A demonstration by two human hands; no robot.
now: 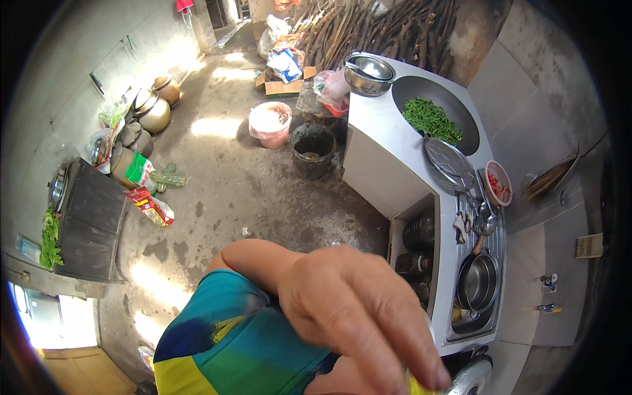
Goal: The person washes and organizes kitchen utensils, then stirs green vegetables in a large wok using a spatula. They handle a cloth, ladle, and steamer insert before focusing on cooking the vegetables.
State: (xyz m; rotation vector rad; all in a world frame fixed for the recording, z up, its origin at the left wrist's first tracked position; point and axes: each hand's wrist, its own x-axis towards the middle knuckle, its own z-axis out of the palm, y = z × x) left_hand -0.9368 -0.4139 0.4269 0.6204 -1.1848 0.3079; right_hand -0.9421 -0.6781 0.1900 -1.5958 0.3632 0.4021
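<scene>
My left hand [355, 306] is raised close to the camera, its back towards me and its fingers slanting down to the right. Its thumb and palm are hidden, so I cannot see whether it holds anything. By the fingertips shows a bit of a yellow item [418, 386], mostly covered. Bare skin of what looks like my right arm [340, 377] emerges from a sleeve underneath; the right hand is out of view. Just right of my left hand is a steel sink [456, 335], where a metal pot [476, 284] sits partly over the basin.
On the white counter [368, 111], a built-in wok [474, 118] contains green peppers [429, 118]. Nearby are a mesh strainer [448, 163], stacked steel basins [370, 74] and a pink basket [498, 182] of red peppers. A pink bucket [270, 126] and dark bucket [313, 150] stand on the floor.
</scene>
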